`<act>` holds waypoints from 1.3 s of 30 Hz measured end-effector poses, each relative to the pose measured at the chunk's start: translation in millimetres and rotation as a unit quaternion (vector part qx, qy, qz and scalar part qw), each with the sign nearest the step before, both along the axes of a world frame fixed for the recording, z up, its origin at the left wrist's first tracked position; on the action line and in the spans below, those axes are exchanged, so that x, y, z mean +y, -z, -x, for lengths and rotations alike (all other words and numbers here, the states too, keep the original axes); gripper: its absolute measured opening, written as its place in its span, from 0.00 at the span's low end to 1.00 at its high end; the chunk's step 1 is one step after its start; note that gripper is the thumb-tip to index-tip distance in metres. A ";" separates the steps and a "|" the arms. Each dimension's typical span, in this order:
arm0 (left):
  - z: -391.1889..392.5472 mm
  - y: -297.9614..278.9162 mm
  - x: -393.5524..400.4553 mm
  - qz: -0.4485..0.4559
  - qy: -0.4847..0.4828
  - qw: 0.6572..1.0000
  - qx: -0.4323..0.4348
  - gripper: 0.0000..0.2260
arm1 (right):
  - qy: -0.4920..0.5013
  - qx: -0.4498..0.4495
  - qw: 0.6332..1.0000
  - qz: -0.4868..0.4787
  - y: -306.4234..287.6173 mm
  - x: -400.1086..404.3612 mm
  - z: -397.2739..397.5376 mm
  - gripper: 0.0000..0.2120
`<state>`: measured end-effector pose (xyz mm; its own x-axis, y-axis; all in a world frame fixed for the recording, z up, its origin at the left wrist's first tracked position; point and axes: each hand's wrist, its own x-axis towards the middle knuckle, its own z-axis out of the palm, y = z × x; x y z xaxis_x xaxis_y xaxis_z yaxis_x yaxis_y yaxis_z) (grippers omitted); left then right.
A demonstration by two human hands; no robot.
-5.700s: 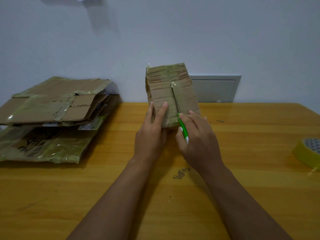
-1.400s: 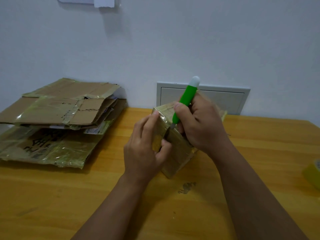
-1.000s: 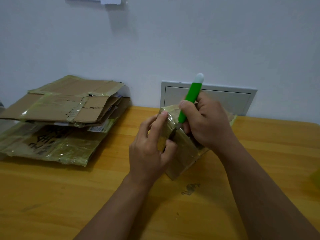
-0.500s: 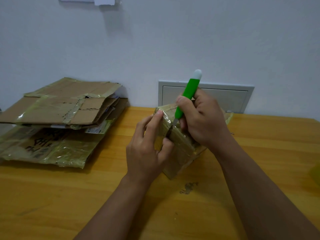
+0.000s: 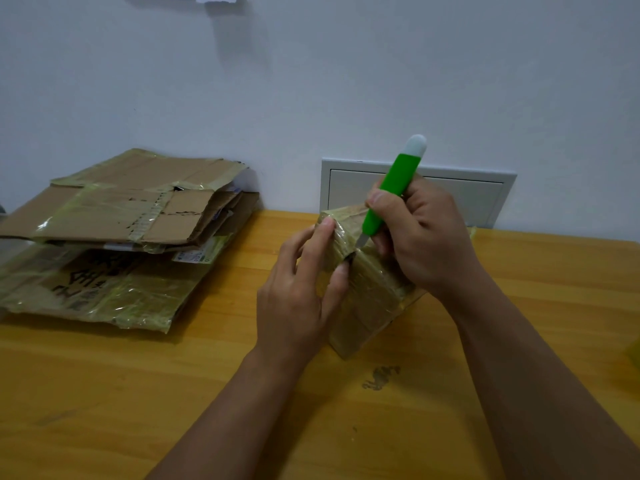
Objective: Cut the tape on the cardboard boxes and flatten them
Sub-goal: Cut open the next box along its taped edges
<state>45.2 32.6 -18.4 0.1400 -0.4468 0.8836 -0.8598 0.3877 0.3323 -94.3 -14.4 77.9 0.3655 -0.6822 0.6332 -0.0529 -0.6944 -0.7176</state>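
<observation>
Head view has our right hand (image 5: 426, 237) wrapped around a green-handled craft knife with a pale rounded cap (image 5: 393, 188), thumb and fingers curled on the handle, the knife tilted so the cap leans up and to the right while its short blade tip meets the top of a small brown cardboard box covered in shiny yellowish tape (image 5: 363, 299). Our left hand (image 5: 298, 299) grips the near left side of that box, forefinger laid along its upper left edge and thumb pressed against the top face just beside the blade tip. We see the box resting on the orange-brown wooden table (image 5: 138, 403), turned at an angle with one corner pointing toward us, near the middle of the tabletop and close to the white wall (image 5: 346, 81). A dark smudge (image 5: 381, 375) marks the wood just in front of the box. Well to the left lies a stack of flattened, tape-covered cardboard sheets (image 5: 121, 237), the lowest one bearing dark lettering we cannot read. Behind our right hand a grey rectangular panel (image 5: 485, 195) is set into the wall. A sliver of something yellow (image 5: 635, 355) shows at the right edge, too cropped to identify.
</observation>
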 end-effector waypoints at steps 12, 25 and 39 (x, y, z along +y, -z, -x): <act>0.3 1.0 -0.7 -0.001 -0.001 1.000 0.004 0.20 | 0.025 0.043 0.998 0.023 -1.7 1.2 0.6 0.15; 1.9 0.8 -1.4 0.002 0.008 1.000 0.012 0.20 | 0.023 0.053 0.998 0.029 0.6 -0.1 -1.1 0.11; 1.9 1.3 -0.7 0.004 0.021 1.000 0.017 0.19 | 0.011 0.067 0.998 -0.008 -1.2 2.3 -0.5 0.14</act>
<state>43.3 31.9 -19.7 0.1504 -0.4461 0.8823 -0.8311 0.4263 0.3572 -93.8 -12.0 79.1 0.4321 -0.7004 0.5681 -0.1642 -0.6805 -0.7141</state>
